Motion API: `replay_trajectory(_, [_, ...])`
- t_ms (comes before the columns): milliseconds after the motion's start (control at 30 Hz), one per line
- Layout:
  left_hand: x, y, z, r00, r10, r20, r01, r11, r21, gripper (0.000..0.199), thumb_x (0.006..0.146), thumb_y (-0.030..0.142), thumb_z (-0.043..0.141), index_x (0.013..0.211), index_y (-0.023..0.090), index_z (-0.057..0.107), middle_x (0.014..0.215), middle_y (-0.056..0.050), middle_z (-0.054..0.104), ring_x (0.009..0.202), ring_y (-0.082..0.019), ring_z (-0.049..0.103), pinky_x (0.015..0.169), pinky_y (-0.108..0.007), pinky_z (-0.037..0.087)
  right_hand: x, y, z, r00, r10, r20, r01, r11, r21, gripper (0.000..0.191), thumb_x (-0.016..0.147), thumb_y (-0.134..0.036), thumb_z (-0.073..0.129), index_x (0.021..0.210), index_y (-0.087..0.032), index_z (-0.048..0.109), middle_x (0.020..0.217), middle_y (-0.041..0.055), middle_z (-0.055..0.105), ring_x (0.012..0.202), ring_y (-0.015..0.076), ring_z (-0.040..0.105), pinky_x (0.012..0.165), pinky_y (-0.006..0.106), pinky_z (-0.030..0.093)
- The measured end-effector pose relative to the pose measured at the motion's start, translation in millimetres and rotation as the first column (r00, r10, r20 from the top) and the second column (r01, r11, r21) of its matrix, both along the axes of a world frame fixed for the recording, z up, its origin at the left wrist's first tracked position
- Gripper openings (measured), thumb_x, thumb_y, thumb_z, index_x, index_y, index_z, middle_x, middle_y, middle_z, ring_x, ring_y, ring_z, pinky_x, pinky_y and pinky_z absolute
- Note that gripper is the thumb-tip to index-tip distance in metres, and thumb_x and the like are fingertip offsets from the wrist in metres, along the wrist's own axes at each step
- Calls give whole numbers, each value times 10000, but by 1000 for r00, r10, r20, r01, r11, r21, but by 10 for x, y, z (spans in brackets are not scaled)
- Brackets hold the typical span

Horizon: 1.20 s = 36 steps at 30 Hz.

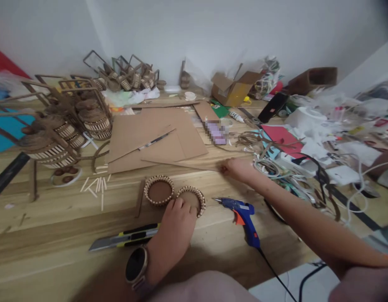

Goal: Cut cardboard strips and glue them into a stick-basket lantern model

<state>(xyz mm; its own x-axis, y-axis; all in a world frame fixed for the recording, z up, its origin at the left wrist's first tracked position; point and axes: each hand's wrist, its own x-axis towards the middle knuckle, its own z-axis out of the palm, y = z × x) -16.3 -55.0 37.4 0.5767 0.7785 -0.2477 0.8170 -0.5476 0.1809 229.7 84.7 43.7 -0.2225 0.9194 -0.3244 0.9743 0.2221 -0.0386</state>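
My left hand, with a watch on its wrist, is closed over the near rim of a small round basket edged with light and dark pieces. Its fingers hide part of the basket. A second round basket with a brown bottom stands just left of it. Farther right, my right hand pinches the end of a long thin brown strip lying along the table. Between my arms lies a blue glue gun, its nozzle toward the left hand. A yellow and black utility knife rests beside my left wrist.
Brown cardboard with a pen on it covers the middle. Short pale sticks lie left, near finished lidded buckets. Coiled cables and plastic bags crowd the right. An open carton stands at the back.
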Motion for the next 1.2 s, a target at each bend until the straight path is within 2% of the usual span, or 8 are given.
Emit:
replay_trajectory(200, [-87, 54, -84, 995, -52, 84, 51, 998, 21, 249, 905, 68, 421, 977, 149, 646, 1060, -132, 645, 1037, -300, 568, 867, -456, 483, 313, -90, 202, 982, -36, -184, 16, 994, -108, 65, 751, -219, 623, 774, -163, 647, 747, 74, 681, 679, 187, 590, 631, 290, 400])
replay_trajectory(333, [-119, 118, -31, 987, -32, 156, 31, 999, 9, 244, 966, 152, 401, 935, 148, 643, 1018, -116, 660, 1009, -277, 583, 881, -433, 464, 478, -444, 451, 886, -130, -444, 53, 982, -181, 333, 845, -536, 496, 789, -210, 536, 671, -5, 583, 581, 126, 496, 584, 288, 402])
replay_trajectory(400, [-141, 160, 35, 974, 5, 227, 5, 999, -42, 238, 977, 202, 420, 881, 155, 633, 948, -86, 671, 969, -246, 591, 866, -384, 456, 429, -660, 511, 734, -209, -646, 92, 973, -210, 415, 876, -629, 423, 816, -224, 489, 746, -17, 585, 561, 92, 466, 558, 275, 388])
replay_trajectory(500, [-198, 219, 132, 941, 80, 330, -12, 979, -204, 216, 941, 252, 477, 787, 157, 594, 819, -35, 647, 798, -176, 580, 708, -282, 425, 195, -931, 508, 342, -364, -866, 80, 930, -359, 465, 730, -618, 717, 826, -214, 505, 753, -33, 598, 510, 60, 442, 497, 241, 365])
replay_trajectory(567, [-246, 244, 170, 901, 131, 414, 14, 945, -328, 203, 908, 287, 508, 768, 155, 572, 758, -8, 615, 698, -136, 537, 616, -246, 374, -15, -1047, 485, 233, -426, -874, 19, 901, -434, 488, 662, -565, 815, 852, -202, 549, 731, -27, 621, 486, 63, 463, 466, 232, 386])
replay_trajectory(800, [-343, 256, 177, 790, 292, 539, 138, 772, -620, 236, 879, 371, 520, 818, 148, 570, 726, 33, 515, 692, -110, 459, 624, -220, 362, -526, -1118, 530, 356, -436, -827, -193, 831, -521, 439, 732, -584, 756, 817, -192, 576, 553, -43, 608, 481, 100, 561, 447, 221, 442])
replay_trajectory(1000, [-345, 299, 163, 776, 322, 543, 169, 722, -670, 207, 847, 364, 551, 781, 168, 555, 714, 45, 514, 677, -104, 467, 622, -215, 360, -642, -1038, 519, 499, -383, -777, -221, 811, -542, 412, 733, -558, 746, 736, -211, 524, 566, -55, 598, 494, 96, 560, 451, 220, 429])
replay_trajectory(1200, [-332, 305, 167, 791, 343, 506, 132, 713, -689, 180, 838, 335, 546, 762, 171, 547, 686, 50, 499, 648, -102, 455, 607, -221, 351, -659, -1000, 418, 555, -219, -802, -231, 886, -402, 399, 743, -563, 726, 671, -215, 544, 573, -57, 485, 560, 121, 507, 503, 254, 423])
